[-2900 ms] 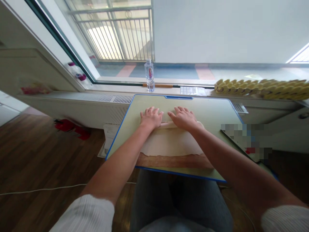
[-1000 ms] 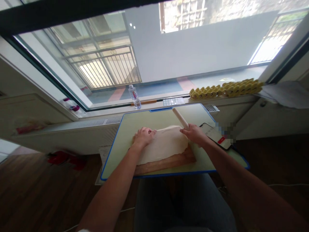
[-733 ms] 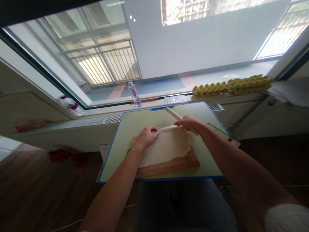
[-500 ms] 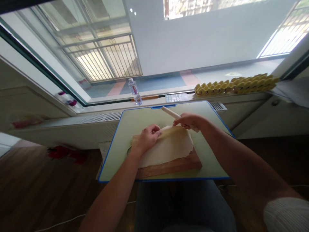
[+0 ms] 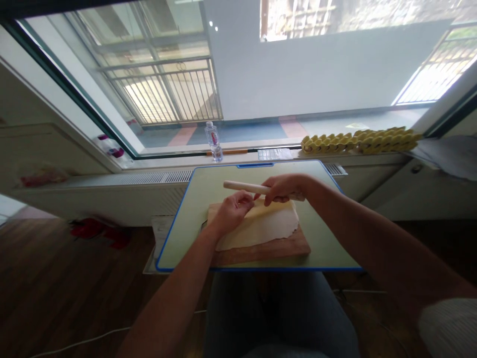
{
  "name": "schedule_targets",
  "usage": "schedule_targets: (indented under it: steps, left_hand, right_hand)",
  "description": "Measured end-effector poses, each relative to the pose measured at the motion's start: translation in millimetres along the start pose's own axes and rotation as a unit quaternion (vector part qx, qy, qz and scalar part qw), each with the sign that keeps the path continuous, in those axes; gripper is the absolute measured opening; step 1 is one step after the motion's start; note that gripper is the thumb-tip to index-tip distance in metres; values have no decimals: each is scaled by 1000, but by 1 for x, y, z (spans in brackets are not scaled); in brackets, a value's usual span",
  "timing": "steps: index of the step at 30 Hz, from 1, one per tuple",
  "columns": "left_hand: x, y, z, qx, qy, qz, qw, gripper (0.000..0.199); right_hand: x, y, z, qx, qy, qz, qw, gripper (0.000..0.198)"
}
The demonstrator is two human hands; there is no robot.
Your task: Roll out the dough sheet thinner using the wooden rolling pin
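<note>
A thin, pale dough sheet (image 5: 264, 226) lies over a wooden board (image 5: 261, 252), with a ragged right edge. At its far left edge my left hand (image 5: 234, 211) has its fingers curled and pinched together on the dough. My right hand (image 5: 285, 189) is closed around a slim wooden rolling pin (image 5: 242, 187), held above the far side of the sheet. Its index finger and thumb point down toward the dough edge, close to my left fingertips. Whether these right fingertips touch the dough, I cannot tell.
The board rests on a small pale-green table (image 5: 186, 223) with blue edging. Behind it, the windowsill carries a clear plastic bottle (image 5: 213, 143), a white gridded tray (image 5: 276, 154) and a yellow scalloped object (image 5: 361, 140). A radiator grille (image 5: 160, 177) runs along the sill.
My right hand has moved left toward my left hand, and the rolling pin has swung to lie more level, its free end further left. The left fingers have shifted slightly right along the dough edge.
</note>
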State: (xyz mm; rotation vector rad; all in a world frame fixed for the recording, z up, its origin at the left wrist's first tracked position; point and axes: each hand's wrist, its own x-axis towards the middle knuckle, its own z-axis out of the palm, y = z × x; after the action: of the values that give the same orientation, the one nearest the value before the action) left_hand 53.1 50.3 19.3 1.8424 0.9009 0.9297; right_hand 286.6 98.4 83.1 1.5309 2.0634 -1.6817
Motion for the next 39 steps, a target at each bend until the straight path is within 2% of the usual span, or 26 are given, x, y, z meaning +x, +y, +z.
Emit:
schedule_targets:
  steps: [2,3,9,11,15,17,20,23,28,31,35,39]
  left_hand:
    - [-2,0,0,-6,5,11,1000,18]
    - [-2,0,0,-4,10,13,1000,17]
    - [-9,-6,-7,77,55,-22,995,15]
    - [-12,-10,-14,118,61,-50,990,18]
    - [-23,-17,-33,201,34,-82,976,38]
    - [-29,-18,-44,232,20,-96,968,33]
    - [-37,-17,-57,252,1,-137,958,16]
    - [-46,-15,-69,251,-7,-161,954,15]
    - [-59,-10,-78,244,-5,-141,960,18]
    - [-70,-6,-77,210,11,-121,970,20]
    - [-83,1,-74,123,29,-113,986,25]
    - [-73,13,-79,84,47,-86,992,26]
  right_hand:
    - [2,-10,4,-45,2,18,999,29]
    - [4,-13,5,-67,7,29,997,27]
    - [10,-12,-4,-165,41,78,982,29]
    - [10,-8,-8,-187,43,88,977,28]
    - [5,-4,-14,-238,79,95,963,31]
    - [1,-3,-15,-243,102,93,960,30]
    - [-3,0,-14,-243,120,90,958,25]
    - [-6,6,-14,-236,130,94,958,27]
    - [-22,12,-18,-216,139,94,962,22]
    - [-47,11,-16,-191,166,94,963,17]
    - [-91,8,-4,-118,188,71,973,22]
    - [-115,6,-6,-100,196,22,975,30]
